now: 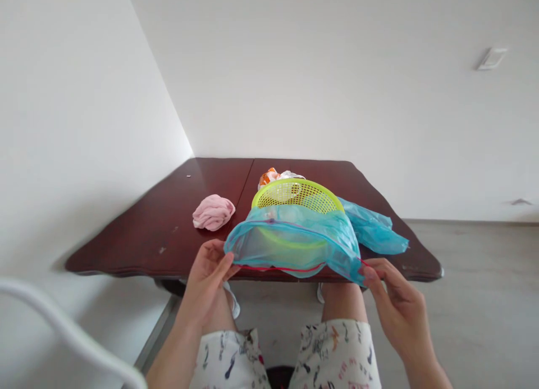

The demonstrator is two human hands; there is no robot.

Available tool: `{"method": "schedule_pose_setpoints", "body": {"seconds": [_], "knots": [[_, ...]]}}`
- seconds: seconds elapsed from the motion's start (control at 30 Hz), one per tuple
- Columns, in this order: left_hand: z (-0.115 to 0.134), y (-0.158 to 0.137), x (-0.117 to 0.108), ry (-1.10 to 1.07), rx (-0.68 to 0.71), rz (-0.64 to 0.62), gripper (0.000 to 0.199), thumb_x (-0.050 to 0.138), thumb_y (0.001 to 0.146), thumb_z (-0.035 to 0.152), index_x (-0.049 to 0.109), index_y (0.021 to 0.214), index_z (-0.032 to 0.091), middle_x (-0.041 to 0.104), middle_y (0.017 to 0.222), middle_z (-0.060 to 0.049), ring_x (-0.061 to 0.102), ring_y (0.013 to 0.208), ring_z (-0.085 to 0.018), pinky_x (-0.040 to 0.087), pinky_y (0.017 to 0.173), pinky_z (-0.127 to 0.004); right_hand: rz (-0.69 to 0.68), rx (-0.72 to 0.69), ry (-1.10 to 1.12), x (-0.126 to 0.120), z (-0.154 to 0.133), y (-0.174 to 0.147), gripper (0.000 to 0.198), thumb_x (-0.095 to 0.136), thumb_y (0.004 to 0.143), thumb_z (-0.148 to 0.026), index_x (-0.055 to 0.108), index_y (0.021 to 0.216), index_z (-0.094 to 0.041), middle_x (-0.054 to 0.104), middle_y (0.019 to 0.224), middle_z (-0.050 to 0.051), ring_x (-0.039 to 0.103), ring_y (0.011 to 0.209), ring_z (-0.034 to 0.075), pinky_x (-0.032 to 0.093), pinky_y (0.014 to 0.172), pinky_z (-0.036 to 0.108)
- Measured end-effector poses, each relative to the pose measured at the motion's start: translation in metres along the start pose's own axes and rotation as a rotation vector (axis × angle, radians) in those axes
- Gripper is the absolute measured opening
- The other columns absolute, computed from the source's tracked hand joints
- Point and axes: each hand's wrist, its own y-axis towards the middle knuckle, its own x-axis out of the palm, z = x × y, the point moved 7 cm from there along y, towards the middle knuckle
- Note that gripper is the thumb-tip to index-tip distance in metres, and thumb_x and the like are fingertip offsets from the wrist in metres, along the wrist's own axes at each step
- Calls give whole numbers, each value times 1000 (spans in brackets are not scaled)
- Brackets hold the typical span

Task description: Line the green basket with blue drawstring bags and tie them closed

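Observation:
A translucent blue plastic bag (295, 240) with a red drawstring along its mouth is stretched between my two hands. My left hand (210, 265) pinches the left corner of its rim, fingers closed on the plastic. At the right corner, my right hand (391, 291) grips the rim beside the red string. A yellow-green plastic basket (298, 191) with a mesh wall stands on the table behind the bag, and the bag covers its near side. Whether the bag's plastic wraps under the basket I cannot tell. More blue plastic (373, 226) lies spread out to the right of the basket.
A bundled pink cloth (213, 212) lies on the dark red wooden table (147, 232), left of the basket. Behind the basket sits a crumpled white and orange plastic packet (269, 177). White walls border the table at left and back. A white curved tube (63, 327) crosses the lower left.

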Motion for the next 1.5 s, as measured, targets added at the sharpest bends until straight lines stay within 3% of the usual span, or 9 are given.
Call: {"method": "schedule_pose_setpoints", "body": {"seconds": [0.3,0.5,0.67,0.83,1.03,1.17,1.27,1.37,1.5], "knots": [[-20,-19,26,107,-247,-448,68,113,79,63,84,126,24,88,116,-12,87,99,-27,76,86,-38,211,118,423,-18,-9,-15,30,77,116,-50,84,95,-29,76,94,8,72,89,27,62,84,43],[-47,-30,42,130,-298,-433,62,110,80,67,86,114,21,89,110,-13,89,99,-29,75,81,-37,71,133,507,0,-16,-22,28,71,118,-49,83,101,-30,69,88,6,67,76,25,63,71,43],[-58,-31,52,-24,-277,-295,59,112,78,66,87,108,22,90,112,-12,89,102,-29,76,87,-39,10,158,596,5,-22,-29,26,68,118,-46,83,103,-30,66,83,6,64,71,24,63,70,45],[-48,-35,33,-160,-298,-324,50,112,81,59,80,91,23,79,81,-2,86,88,-22,74,92,-35,-18,151,710,0,-34,-28,22,64,119,-43,85,123,-37,57,75,2,56,61,22,57,62,41],[-14,-31,-13,155,-184,-465,61,92,100,71,68,71,24,56,58,3,61,63,-16,70,112,-48,49,122,741,-17,-49,-13,39,55,121,-45,81,150,-44,54,85,2,41,54,18,55,54,39],[37,-22,-18,-89,-12,-366,65,87,99,80,65,72,25,55,65,0,67,77,-22,72,102,-48,15,123,757,-11,-55,6,45,57,119,-40,78,157,-53,79,125,4,47,55,13,65,59,38],[74,-20,-3,-329,109,-275,45,88,102,71,76,92,29,58,72,1,69,83,-21,73,95,-40,-3,99,687,-1,-61,19,55,59,119,-36,67,166,-63,76,163,0,48,56,10,65,54,32],[106,-21,27,-404,271,-274,18,88,107,51,84,118,37,73,91,2,74,92,-17,72,104,-32,7,69,628,10,-71,31,58,60,122,-44,54,176,-66,65,180,0,40,51,5,62,49,26],[135,-25,73,-391,436,-331,58,90,105,31,75,155,56,83,122,8,78,96,-10,72,99,-23,34,101,698,25,-85,41,60,68,120,-57,56,178,-51,65,180,9,48,51,3,64,48,24]]}}
